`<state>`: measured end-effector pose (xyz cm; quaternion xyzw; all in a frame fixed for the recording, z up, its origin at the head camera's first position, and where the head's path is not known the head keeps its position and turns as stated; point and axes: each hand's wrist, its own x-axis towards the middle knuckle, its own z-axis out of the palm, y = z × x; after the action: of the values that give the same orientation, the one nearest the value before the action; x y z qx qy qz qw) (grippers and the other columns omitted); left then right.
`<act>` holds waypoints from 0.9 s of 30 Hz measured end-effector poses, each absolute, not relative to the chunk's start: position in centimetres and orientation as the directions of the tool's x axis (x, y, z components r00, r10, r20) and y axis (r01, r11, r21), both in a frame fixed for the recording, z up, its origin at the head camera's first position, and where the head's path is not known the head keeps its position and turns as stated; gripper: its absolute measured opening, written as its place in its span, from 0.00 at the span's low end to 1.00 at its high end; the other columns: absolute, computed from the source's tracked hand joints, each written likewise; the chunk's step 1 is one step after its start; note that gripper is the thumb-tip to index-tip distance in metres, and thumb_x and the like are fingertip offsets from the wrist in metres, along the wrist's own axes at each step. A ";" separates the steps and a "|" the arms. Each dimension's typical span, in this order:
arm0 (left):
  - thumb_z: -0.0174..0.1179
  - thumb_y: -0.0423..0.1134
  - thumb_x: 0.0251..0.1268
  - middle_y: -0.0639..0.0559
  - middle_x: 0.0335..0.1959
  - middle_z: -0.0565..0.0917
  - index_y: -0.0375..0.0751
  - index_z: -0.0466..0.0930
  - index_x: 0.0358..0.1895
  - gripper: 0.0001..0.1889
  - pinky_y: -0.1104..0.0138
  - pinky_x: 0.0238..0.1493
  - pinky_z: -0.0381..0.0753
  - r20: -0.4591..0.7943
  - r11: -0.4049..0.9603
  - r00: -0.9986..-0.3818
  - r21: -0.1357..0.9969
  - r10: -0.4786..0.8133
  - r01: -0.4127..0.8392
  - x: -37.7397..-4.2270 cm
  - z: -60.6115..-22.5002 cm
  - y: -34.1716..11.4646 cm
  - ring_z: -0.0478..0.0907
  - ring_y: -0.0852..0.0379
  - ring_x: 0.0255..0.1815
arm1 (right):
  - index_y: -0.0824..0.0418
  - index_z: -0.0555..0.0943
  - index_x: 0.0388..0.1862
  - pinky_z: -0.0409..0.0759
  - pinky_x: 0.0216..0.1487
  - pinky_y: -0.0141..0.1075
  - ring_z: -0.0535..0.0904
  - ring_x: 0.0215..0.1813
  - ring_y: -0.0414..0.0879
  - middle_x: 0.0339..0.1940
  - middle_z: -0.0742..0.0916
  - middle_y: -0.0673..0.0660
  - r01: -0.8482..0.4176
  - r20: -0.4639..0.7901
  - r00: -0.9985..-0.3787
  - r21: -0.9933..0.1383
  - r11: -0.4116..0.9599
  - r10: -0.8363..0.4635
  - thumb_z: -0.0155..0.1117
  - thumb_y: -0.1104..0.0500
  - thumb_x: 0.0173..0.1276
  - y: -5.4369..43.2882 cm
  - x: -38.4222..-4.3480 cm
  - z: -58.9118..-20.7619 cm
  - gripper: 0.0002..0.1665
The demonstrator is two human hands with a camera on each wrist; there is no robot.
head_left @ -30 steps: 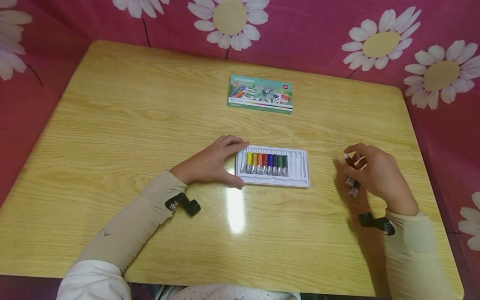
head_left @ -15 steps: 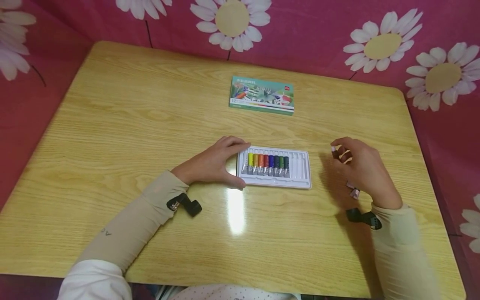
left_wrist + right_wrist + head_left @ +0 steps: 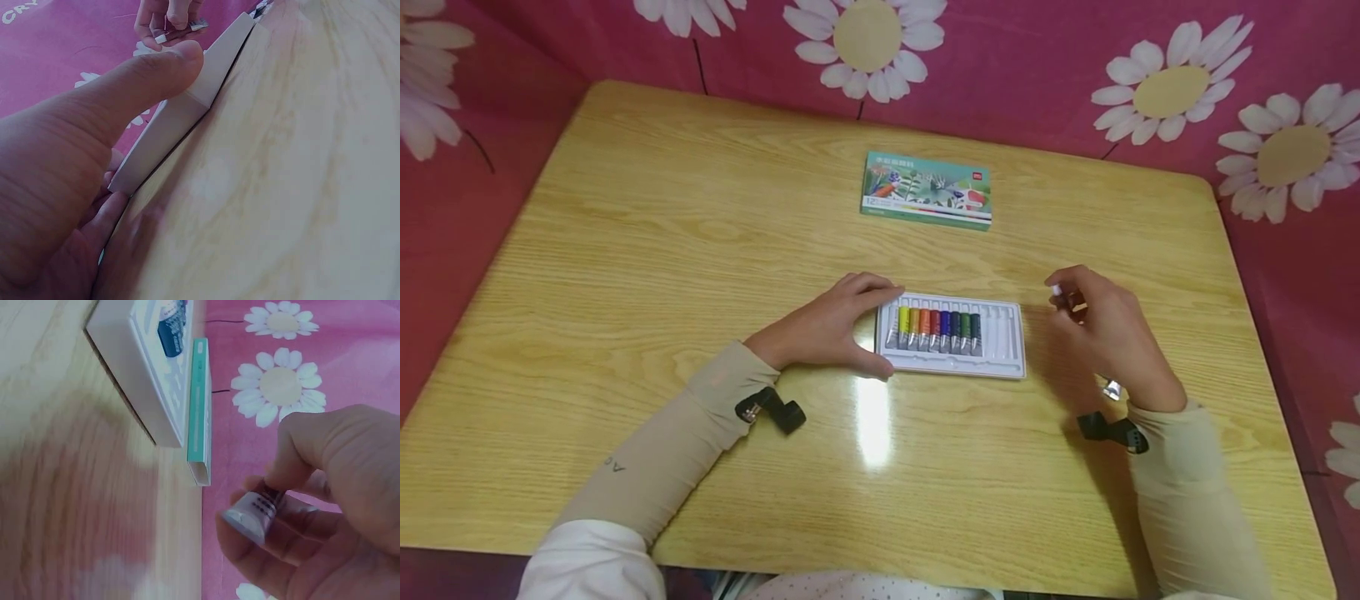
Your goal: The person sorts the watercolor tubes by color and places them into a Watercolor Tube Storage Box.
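My left hand (image 3: 823,325) holds the left end of a white plastic tray (image 3: 917,362), thumb on the near side and fingers on the far side. Several paint tubes (image 3: 935,331), running from white and yellow through red and blue to dark green, lie side by side in it; slots at its right end hold none. To the right of the tray, my right hand (image 3: 1112,333) pinches a small paint tube (image 3: 255,512) with a silver crimped end, a dark brown band and a white cap. Beneath that wrist, the silver end of another tube (image 3: 1112,389) shows on the table; the hand hides the rest.
A green cardboard paint box (image 3: 927,192) with a printed picture lies flat behind the tray. The wooden table (image 3: 700,208) meets a pink flowered cloth (image 3: 1000,75) along its back and sides.
My right hand has moved left toward the tray with the paint tube, away from the loose tubes on the right. The left hand stays at the tray's end.
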<state>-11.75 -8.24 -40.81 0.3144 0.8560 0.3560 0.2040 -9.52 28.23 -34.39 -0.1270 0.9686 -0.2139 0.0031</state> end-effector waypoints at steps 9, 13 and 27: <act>0.77 0.66 0.47 0.51 0.82 0.60 0.52 0.56 0.83 0.60 0.50 0.83 0.62 -0.126 0.550 -0.719 0.737 0.683 0.393 -11.7 -40.8 -8.3 0.55 0.49 0.84 | 0.62 0.81 0.57 0.82 0.40 0.36 0.80 0.39 0.50 0.38 0.86 0.60 -0.249 0.052 -0.967 -0.396 0.884 -0.249 0.65 0.66 0.68 27.1 -9.8 -34.8 0.18; 0.77 0.67 0.47 0.51 0.82 0.59 0.53 0.56 0.83 0.60 0.50 0.83 0.62 -0.126 0.551 -0.721 0.737 0.681 0.392 -11.7 -40.9 -8.3 0.55 0.49 0.84 | 0.62 0.83 0.57 0.89 0.44 0.50 0.83 0.41 0.53 0.43 0.85 0.61 -0.257 0.048 -0.964 -0.423 0.869 -0.262 0.70 0.66 0.67 26.6 -9.7 -34.9 0.19; 0.77 0.67 0.47 0.51 0.82 0.60 0.52 0.57 0.83 0.60 0.51 0.83 0.61 -0.116 0.546 -0.720 0.736 0.685 0.401 -11.8 -41.1 -8.3 0.55 0.50 0.83 | 0.59 0.88 0.54 0.88 0.41 0.45 0.83 0.39 0.47 0.38 0.89 0.57 -0.338 0.087 -0.939 -0.430 0.837 -0.334 0.71 0.67 0.65 25.1 -9.9 -35.5 0.18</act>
<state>-11.82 -8.28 -41.06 0.3170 0.8563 0.3559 0.1992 -9.89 25.15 -35.49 -0.1753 0.9585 -0.2250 -0.0042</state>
